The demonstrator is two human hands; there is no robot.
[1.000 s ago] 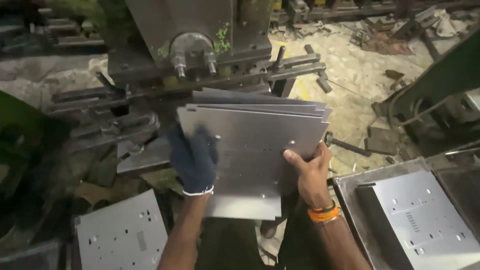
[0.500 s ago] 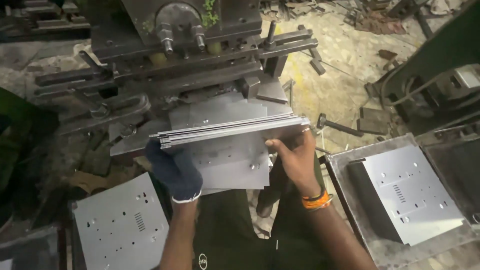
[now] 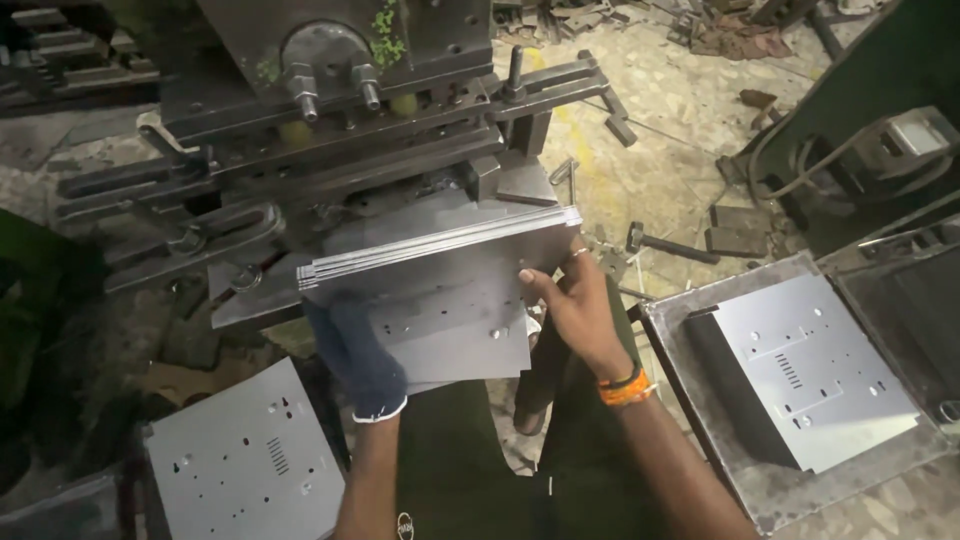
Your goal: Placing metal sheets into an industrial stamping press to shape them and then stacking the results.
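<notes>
Both my hands hold a stack of thin grey metal sheets [image 3: 440, 285] in front of a dark press machine [image 3: 340, 120]. My left hand [image 3: 355, 350], in a dark blue glove, grips the stack's left lower side. My right hand [image 3: 575, 310] is bare, with an orange band at the wrist, and grips the right edge. The stack is tipped so its upper edge [image 3: 440, 248] faces me and the layered sheet edges show. The nearest sheet has small punched holes.
A punched grey sheet [image 3: 245, 460] lies at the lower left. At the right, more punched sheets [image 3: 810, 365] lie in a shallow metal tray [image 3: 700, 300]. Metal scraps and a hammer [image 3: 665, 243] lie on the stone floor behind.
The stack has tipped from lying nearly flat to standing more on edge, and both hands have shifted with it towards the press.
</notes>
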